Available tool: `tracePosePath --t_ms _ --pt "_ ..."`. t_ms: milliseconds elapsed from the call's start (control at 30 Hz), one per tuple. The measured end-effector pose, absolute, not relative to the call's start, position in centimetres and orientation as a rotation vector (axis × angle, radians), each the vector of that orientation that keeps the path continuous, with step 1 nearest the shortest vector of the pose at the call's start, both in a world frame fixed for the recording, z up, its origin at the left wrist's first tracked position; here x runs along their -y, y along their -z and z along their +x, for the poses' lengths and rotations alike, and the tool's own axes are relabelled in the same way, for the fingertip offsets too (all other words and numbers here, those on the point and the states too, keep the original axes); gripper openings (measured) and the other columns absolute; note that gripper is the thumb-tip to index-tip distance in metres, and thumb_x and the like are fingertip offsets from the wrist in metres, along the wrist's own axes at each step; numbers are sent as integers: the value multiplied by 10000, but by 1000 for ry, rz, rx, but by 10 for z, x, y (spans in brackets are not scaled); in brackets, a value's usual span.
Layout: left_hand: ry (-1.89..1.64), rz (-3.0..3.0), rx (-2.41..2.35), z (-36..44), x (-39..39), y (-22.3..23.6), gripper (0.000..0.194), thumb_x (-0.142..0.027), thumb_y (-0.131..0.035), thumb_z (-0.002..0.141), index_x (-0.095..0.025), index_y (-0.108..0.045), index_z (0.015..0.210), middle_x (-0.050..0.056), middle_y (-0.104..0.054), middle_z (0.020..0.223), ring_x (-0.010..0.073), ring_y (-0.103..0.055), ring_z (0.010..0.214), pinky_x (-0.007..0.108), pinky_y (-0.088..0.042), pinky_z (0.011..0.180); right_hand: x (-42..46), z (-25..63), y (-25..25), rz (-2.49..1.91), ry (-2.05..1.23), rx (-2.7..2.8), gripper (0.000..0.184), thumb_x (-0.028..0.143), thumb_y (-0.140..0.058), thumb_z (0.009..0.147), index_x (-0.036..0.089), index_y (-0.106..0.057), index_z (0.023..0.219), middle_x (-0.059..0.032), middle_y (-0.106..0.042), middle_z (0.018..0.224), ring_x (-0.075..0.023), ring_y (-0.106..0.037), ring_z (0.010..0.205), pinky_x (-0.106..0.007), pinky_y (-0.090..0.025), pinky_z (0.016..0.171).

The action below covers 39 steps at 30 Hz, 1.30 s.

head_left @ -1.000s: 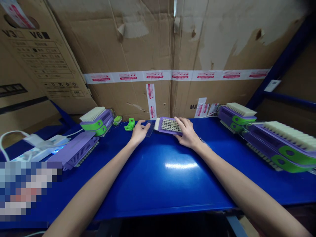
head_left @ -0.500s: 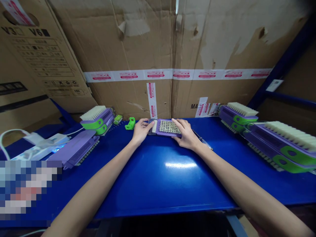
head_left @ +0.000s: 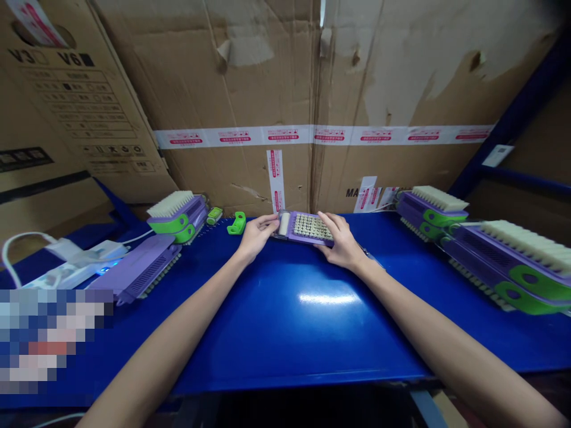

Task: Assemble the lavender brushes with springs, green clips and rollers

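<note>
A purple brush unit (head_left: pixel 312 227) with rows of pale bristle tufts lies between my hands near the back of the blue table. At its left end is a clear housing with a white roller-like piece (head_left: pixel 284 226). My right hand (head_left: pixel 341 244) grips the right part, thumb below and fingers over the tufts. My left hand (head_left: pixel 259 238) is closed at the clear end, thumb and fingers pinched together at its edge; the exact contact is partly hidden. A thin tool (head_left: pixel 370 255), mostly hidden, lies behind my right wrist. Left of my left hand stands a green bracket (head_left: pixel 237 223).
Purple-and-green brush units stand at the left (head_left: pixel 176 217) and right (head_left: pixel 499 255). A white power strip (head_left: pixel 84 261) with cables lies at the left. Small screws and a green-ended part (head_left: pixel 215 215) are near the back. A cardboard wall (head_left: pixel 232 89) closes off the rear.
The brush unit has moved slightly right and turned, its left end now raised a little. My left thumb has slid from the roller-like piece to the clear end's edge.
</note>
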<state>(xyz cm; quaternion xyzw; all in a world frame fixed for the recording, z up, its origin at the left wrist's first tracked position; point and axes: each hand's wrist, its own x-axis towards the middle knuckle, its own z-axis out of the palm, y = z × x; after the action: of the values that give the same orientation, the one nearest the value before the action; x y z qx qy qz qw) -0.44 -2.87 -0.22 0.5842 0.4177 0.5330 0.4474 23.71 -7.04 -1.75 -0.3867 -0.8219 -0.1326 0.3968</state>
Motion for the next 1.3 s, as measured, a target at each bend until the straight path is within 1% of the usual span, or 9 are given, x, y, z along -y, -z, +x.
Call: tracePosePath --t_ms 167,433,700,767,833,933,1000,1167,1300 --pt "-1315 1412 -1024 -7 29 0 558 -437 -818 535 -97 -693 959 127 -711 985 219 -675 850 381 -547 819 73 237 15 -962 349 2093 784 297 -619 794 220 -220 1464 -160 -459 1276 -315 -440 1155 -524 -411 947" --pt "-1312 1333 -1025 -2 34 -1 550 -390 -842 508 -88 -698 945 118 -714 941 204 -678 763 403 -567 791 75 235 15 -1053 383 2144 704 277 -609 795 228 -313 1432 -163 -454 1300 -332 -415 1141 -538 -401 914" --pt "-1255 1321 -1007 -8 41 -15 526 -364 -828 518 -114 -660 949 72 -699 866 161 -656 718 333 -557 715 77 235 12 -967 401 2114 687 248 -612 787 253 -339 1418 -142 -462 1313 -313 -420 1143 -523 -400 919" --pt "-1227 1361 -1026 -9 41 -17 529 -345 -802 536 -132 -628 988 32 -679 771 151 -640 663 306 -547 641 77 232 12 -962 385 2128 698 253 -605 791 240 -322 1429 -149 -470 1299 -315 -419 1148 -527 -402 919" --pt "-1214 1334 -1037 -7 40 -18 488 -398 -734 603 -142 -615 1000 7 -648 688 152 -621 610 277 -520 565 78 228 12 -919 399 2150 700 246 -590 800 239 -305 1439 -151 -458 1307 -317 -401 1177 -531 -394 937" --pt "-1212 1122 -1050 -1 39 -18 504 -582 -538 735 -127 -630 932 38 -641 639 186 -628 597 276 -493 528 81 221 12 -823 471 2187 674 220 -560 813 241 -307 1437 -155 -424 1340 -320 -361 1226 -533 -370 967" --pt "-1150 984 -1019 2 41 -19 548 -622 -448 780 -121 -633 898 66 -657 646 205 -643 613 292 -500 552 83 217 12 -794 506 2210 656 207 -548 816 233 -320 1430 -161 -422 1342 -323 -356 1231 -533 -364 969" --pt "-931 864 -874 3 49 -26 517 -574 -423 806 -112 -642 881 89 -683 669 216 -649 615 328 -519 607 88 214 10 -801 533 2253 626 189 -536 804 240 -369 1406 -157 -428 1346 -332 -366 1220 -541 -358 952" --pt "-1050 861 -976 6 53 -25 360 -453 -460 761 -129 -616 739 53 -642 567 178 -584 477 284 -476 505 92 213 8 -814 543 2261 647 170 -531 790 257 -368 1410 -147 -427 1350 -334 -370 1203 -542 -349 952"
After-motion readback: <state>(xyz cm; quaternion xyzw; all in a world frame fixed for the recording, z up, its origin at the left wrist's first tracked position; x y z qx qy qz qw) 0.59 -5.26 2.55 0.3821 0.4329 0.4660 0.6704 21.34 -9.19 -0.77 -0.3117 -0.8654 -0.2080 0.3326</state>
